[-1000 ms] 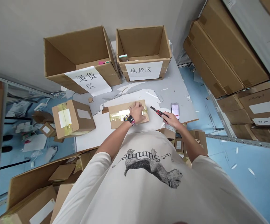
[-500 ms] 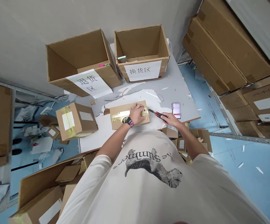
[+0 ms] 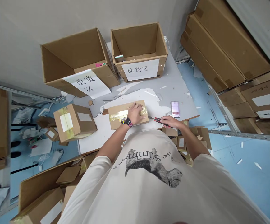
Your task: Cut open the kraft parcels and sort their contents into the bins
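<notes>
A flat cardboard box [image 3: 116, 109] with yellowish tape and a white label lies on the white table [image 3: 88, 143]. My left hand [image 3: 135, 114] rests on its top with the fingers spread, a watch on the wrist. To the right, my right hand [image 3: 171, 121] is closed round a red and black cutter [image 3: 159, 119]. The cutter's tip is at the right end of the box; whether it touches the cardboard is too small to tell.
Two open cartons with paper signs, one at the left [image 3: 79, 56] and one at the right [image 3: 137, 43], stand at the back. A taped box [image 3: 84, 124] sits left, a phone [image 3: 175, 109] right. Stacked cartons [image 3: 221, 46] fill the right side.
The cutter has swung to a flatter angle, its tip lower and closer to the box's right end. My left hand still lies on the box. The whole view has shifted slightly.
</notes>
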`<state>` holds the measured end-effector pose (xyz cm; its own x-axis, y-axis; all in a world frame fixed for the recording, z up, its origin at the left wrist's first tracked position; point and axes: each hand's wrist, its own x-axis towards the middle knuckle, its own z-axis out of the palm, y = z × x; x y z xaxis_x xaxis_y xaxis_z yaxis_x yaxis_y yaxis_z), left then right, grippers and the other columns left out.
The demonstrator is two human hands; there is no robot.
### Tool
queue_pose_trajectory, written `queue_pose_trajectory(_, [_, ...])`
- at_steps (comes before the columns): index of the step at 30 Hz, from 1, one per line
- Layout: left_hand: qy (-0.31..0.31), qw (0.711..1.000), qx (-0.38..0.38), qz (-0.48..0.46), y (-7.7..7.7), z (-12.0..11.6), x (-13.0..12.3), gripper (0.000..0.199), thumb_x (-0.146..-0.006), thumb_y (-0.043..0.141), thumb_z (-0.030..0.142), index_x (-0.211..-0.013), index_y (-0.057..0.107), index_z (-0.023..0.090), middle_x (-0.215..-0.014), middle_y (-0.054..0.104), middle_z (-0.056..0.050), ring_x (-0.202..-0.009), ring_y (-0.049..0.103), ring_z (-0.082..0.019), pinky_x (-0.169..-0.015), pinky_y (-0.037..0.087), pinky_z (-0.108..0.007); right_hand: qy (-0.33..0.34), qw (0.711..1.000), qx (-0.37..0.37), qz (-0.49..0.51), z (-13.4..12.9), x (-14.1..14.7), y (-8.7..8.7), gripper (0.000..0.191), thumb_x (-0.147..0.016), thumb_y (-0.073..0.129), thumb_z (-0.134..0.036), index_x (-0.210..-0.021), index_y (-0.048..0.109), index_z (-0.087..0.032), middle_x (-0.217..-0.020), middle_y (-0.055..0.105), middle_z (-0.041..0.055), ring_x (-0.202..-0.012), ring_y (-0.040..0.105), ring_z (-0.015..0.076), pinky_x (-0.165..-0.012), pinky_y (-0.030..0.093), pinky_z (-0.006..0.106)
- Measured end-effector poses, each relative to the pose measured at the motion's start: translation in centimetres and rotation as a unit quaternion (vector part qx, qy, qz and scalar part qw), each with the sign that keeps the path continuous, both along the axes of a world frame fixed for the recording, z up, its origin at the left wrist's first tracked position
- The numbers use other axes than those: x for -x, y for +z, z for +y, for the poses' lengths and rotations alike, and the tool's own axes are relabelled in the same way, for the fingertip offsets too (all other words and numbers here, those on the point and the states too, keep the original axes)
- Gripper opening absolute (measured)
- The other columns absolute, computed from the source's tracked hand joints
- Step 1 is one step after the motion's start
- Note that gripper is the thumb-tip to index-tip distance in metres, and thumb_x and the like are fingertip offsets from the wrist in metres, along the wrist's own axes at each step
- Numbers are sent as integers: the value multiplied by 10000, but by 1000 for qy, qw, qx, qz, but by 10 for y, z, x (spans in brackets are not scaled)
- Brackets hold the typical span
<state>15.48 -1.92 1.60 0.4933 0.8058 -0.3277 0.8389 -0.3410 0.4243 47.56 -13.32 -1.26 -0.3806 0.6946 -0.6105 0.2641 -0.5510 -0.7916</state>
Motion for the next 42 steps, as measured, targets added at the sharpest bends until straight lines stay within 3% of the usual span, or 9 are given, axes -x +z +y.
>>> queue_pose_trajectory(4, [4,999,-45,-9,-7,-5,10,553,-1017,827,510,-1521,746,295,-1750,654,-127,-1751,442,-448,-1372,392,-702,-108,988,-87,-62,0,-3,-7,642,-1002,695,-832,-1239,774,-241,-650,587,-57,-551,519,173,-574,453,301])
queue_pose_trajectory(7, [18,997,-77,-18,-11,-7,17,664,-1085,705,561,-1683,655,278,-1732,668,-136,-1644,563,-404,-1379,394,-599,-135,975,-143,-102,2,0,-13,664,-1062,604,-831,-1309,793,-244,-697,624,-28,-610,574,200,-625,494,319])
queue_pose_trajectory(11, [57,992,-111,14,-12,-2,19,776,-1087,649,663,-1768,614,292,-1862,537,-139,-1694,479,-441,-1380,370,-602,-91,960,-194,-179,6,11,-17,635,-1130,542,-762,-1406,828,-267,-817,759,29,-754,711,260,-718,538,344])
queue_pose_trajectory(14, [57,992,-106,24,-13,6,19,792,-1072,646,711,-1770,632,338,-1891,501,-123,-1739,410,-459,-1403,315,-643,-49,938,-252,-233,7,19,-13,560,-1171,531,-626,-1504,829,-289,-1089,885,74,-943,802,308,-847,589,381])
queue_pose_trajectory(19, [62,995,-83,-1,-17,25,27,711,-1082,629,642,-1746,669,391,-1851,552,-87,-1732,427,-430,-1435,244,-657,16,907,-330,-263,10,25,0,517,-1210,539,-478,-1655,765,-344,-1527,839,64,-1332,787,333,-1068,612,407])
queue_pose_trajectory(25, [42,998,-53,19,-19,31,34,819,-1039,713,612,-1822,565,425,-1799,606,-85,-1669,501,-417,-1448,218,-658,82,880,-326,-335,9,26,0,534,-1226,529,-446,-1719,719,-369,-1314,847,86,-1123,790,294,-893,574,345])
queue_pose_trajectory(31, [28,997,-52,43,-15,25,26,890,-1045,737,586,-1877,470,413,-1809,596,-127,-1669,506,-448,-1466,164,-725,108,848,-351,-383,4,27,1,563,-1235,480,-452,-1736,707,-335,-1222,816,121,-1094,739,310,-840,525,353])
queue_pose_trajectory(36, [-8,998,-27,59,-5,29,25,911,-1078,660,492,-1928,357,367,-1939,446,-123,-1771,397,-455,-1453,169,-807,128,818,-374,-417,7,27,8,567,-1249,463,-466,-1740,704,-316,-1207,801,140,-1110,719,327,-876,497,365])
queue_pose_trajectory(42, [-65,993,29,99,3,46,31,1108,-990,778,544,-1955,267,355,-2011,290,-105,-1845,254,-488,-1439,221,-832,147,814,-362,-430,8,28,15,552,-1244,491,-445,-1730,716,-311,-1234,802,152,-1107,725,335,-875,484,386])
